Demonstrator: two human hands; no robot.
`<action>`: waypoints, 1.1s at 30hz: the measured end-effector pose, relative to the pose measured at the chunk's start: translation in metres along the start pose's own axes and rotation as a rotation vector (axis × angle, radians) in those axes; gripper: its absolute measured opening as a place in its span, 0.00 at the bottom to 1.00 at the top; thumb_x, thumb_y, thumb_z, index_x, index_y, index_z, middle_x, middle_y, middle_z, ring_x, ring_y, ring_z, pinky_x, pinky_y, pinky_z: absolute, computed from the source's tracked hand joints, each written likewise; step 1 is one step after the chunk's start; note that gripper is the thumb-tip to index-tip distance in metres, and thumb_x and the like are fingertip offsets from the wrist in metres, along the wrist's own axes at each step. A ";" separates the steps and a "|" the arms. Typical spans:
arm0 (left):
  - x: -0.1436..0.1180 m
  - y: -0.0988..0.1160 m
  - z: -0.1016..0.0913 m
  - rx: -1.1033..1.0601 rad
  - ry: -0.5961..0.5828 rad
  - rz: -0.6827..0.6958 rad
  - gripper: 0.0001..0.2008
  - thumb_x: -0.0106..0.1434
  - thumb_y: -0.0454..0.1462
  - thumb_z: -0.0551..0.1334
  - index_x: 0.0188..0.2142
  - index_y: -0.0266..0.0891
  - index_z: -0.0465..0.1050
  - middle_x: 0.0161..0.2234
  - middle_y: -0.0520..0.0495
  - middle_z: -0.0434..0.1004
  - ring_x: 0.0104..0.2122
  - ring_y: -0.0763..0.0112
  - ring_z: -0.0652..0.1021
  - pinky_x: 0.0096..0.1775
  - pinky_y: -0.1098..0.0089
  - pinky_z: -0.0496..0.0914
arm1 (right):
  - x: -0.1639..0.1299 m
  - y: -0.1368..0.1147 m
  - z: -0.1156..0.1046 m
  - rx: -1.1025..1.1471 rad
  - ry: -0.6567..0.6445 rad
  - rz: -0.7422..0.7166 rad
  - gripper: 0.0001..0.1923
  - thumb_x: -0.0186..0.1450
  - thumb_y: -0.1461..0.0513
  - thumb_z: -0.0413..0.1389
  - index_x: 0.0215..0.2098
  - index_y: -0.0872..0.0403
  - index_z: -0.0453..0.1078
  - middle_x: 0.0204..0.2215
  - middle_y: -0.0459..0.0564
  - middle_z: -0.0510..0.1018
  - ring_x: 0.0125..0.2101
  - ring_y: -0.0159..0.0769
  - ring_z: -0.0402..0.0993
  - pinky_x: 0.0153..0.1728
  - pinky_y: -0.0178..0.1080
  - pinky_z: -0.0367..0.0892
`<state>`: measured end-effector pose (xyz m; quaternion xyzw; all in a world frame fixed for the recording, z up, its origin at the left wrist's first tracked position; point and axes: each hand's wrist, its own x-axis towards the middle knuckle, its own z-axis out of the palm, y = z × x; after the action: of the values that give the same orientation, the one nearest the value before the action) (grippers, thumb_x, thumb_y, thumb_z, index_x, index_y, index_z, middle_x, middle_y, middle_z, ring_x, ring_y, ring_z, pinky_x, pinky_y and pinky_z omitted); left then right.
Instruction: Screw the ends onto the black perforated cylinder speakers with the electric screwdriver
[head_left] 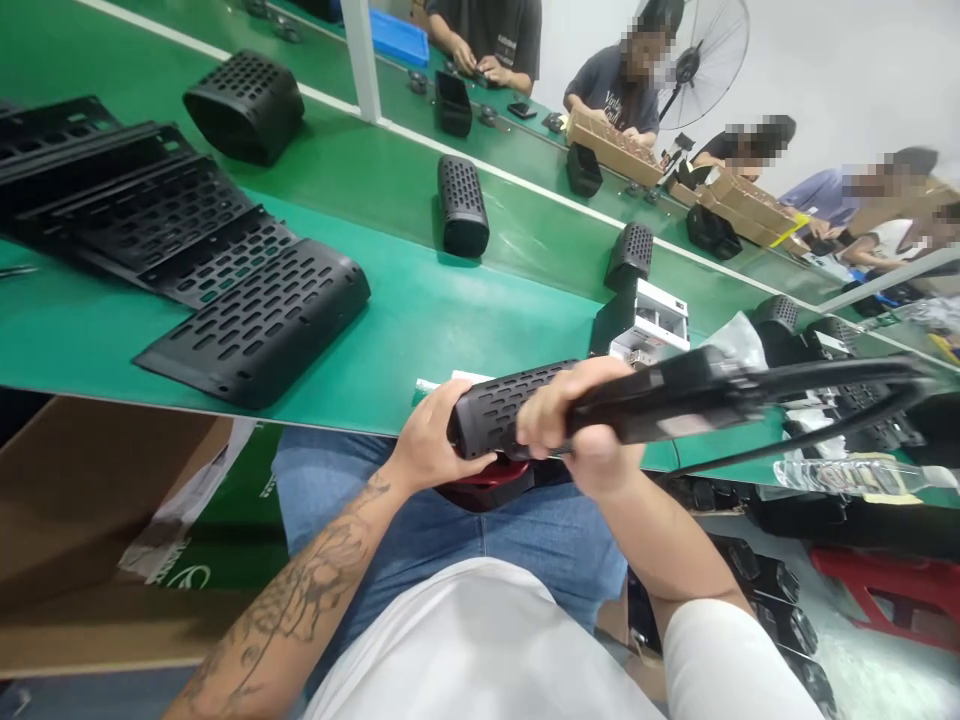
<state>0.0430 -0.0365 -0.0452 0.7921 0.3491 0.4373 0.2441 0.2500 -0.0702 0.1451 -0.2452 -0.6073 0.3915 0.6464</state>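
Left hand [431, 435] clamps the near end of one black perforated cover [499, 405] over the lap, right hand [577, 425] fisted round one black tool [675, 400] pressed to it; cover looks light, stiff plastic, best held by its ends; four grille panels [255, 320] stacked left on bench [420, 310].

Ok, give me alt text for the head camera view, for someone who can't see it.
Over a green conveyor table, the left hand steadies a black perforated speaker shell while the right hand presses a black corded power tool against it. Stacked perforated panels lie left; co-workers sit opposite.
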 end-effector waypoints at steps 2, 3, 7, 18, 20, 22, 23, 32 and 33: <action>-0.023 0.012 0.011 0.133 0.141 -0.024 0.57 0.64 0.56 0.84 0.83 0.48 0.61 0.71 0.30 0.82 0.70 0.29 0.86 0.72 0.33 0.84 | 0.005 -0.017 -0.029 -0.092 0.188 -0.055 0.24 0.74 0.39 0.78 0.50 0.43 0.76 0.21 0.32 0.76 0.14 0.32 0.70 0.22 0.39 0.78; -0.037 0.019 0.017 0.178 0.206 -0.055 0.59 0.64 0.56 0.84 0.85 0.48 0.58 0.72 0.28 0.80 0.71 0.27 0.85 0.71 0.31 0.83 | 0.009 -0.023 -0.048 -0.181 0.302 -0.079 0.24 0.73 0.41 0.79 0.50 0.43 0.77 0.22 0.32 0.77 0.16 0.32 0.72 0.24 0.40 0.79; -0.095 0.048 0.049 0.170 0.293 -0.014 0.61 0.64 0.58 0.78 0.88 0.49 0.54 0.70 0.27 0.74 0.66 0.26 0.84 0.63 0.26 0.87 | 0.025 -0.029 -0.136 -0.618 0.758 -0.102 0.24 0.68 0.44 0.82 0.44 0.46 0.77 0.23 0.35 0.80 0.20 0.36 0.80 0.29 0.41 0.82; 0.012 0.095 0.034 0.131 -0.288 0.613 0.30 0.75 0.29 0.71 0.70 0.60 0.85 0.67 0.45 0.92 0.61 0.53 0.90 0.66 0.51 0.87 | 0.008 -0.001 -0.203 -0.627 0.806 -0.055 0.23 0.64 0.43 0.79 0.36 0.43 0.73 0.19 0.35 0.75 0.19 0.39 0.74 0.26 0.47 0.80; 0.057 0.099 0.021 0.162 -0.519 0.540 0.39 0.72 0.33 0.76 0.79 0.59 0.79 0.76 0.39 0.85 0.74 0.40 0.84 0.78 0.41 0.77 | 0.005 -0.011 -0.193 -0.613 0.799 -0.039 0.22 0.64 0.45 0.79 0.38 0.44 0.75 0.20 0.35 0.77 0.19 0.39 0.75 0.26 0.46 0.81; 0.091 0.100 0.014 0.205 -0.677 0.497 0.46 0.69 0.44 0.81 0.84 0.48 0.75 0.71 0.31 0.86 0.69 0.34 0.85 0.76 0.40 0.76 | 0.002 -0.025 -0.181 -0.550 0.783 -0.052 0.21 0.64 0.48 0.81 0.41 0.45 0.77 0.20 0.35 0.78 0.18 0.37 0.75 0.27 0.44 0.81; 0.103 0.100 0.012 0.247 -0.713 0.484 0.49 0.68 0.47 0.82 0.84 0.44 0.74 0.68 0.30 0.87 0.65 0.34 0.86 0.73 0.42 0.77 | 0.000 -0.033 -0.173 -0.500 0.761 -0.069 0.21 0.64 0.49 0.81 0.42 0.45 0.78 0.21 0.34 0.78 0.18 0.36 0.75 0.27 0.43 0.81; 0.120 0.105 0.006 0.618 -0.677 0.191 0.47 0.77 0.55 0.77 0.88 0.47 0.72 0.62 0.28 0.83 0.59 0.35 0.80 0.65 0.45 0.69 | -0.028 -0.053 -0.102 -0.126 0.279 -0.061 0.15 0.73 0.49 0.81 0.49 0.44 0.86 0.23 0.37 0.83 0.15 0.35 0.76 0.22 0.41 0.81; 0.120 0.106 0.005 0.615 -0.682 0.180 0.47 0.77 0.56 0.77 0.89 0.48 0.71 0.63 0.28 0.82 0.60 0.36 0.80 0.66 0.45 0.69 | -0.028 -0.049 -0.097 -0.112 0.252 -0.052 0.14 0.74 0.50 0.81 0.50 0.44 0.86 0.23 0.38 0.84 0.16 0.34 0.77 0.23 0.40 0.82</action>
<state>0.1284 -0.0122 0.0883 0.9533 0.2920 0.0478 0.0598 0.3565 -0.1047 0.1534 -0.3123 -0.5485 0.3063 0.7126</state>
